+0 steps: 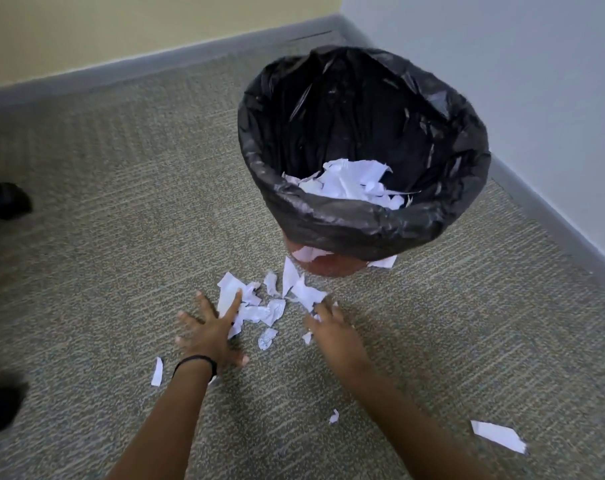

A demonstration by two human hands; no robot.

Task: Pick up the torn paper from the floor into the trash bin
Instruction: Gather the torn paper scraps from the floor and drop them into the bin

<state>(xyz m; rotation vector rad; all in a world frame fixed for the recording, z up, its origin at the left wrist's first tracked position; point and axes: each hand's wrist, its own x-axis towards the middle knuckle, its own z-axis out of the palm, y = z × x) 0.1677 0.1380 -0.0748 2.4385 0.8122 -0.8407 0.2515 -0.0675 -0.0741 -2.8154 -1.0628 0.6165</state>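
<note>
The left hand (211, 332), with a thin black band (193, 361) at its wrist, lies flat with fingers splayed. It presses on the heap of torn white paper scraps (266, 311) on the grey-green carpet (103, 202), just in front of the round reddish trash bin lined with a black plastic bag (329, 216). The right hand (332, 329) touches the same heap; blur hides whether its fingers are curled. More white scraps (349, 183) lie inside the bin. A large torn piece (498, 436) lies well apart from the bin, nearer the person.
</note>
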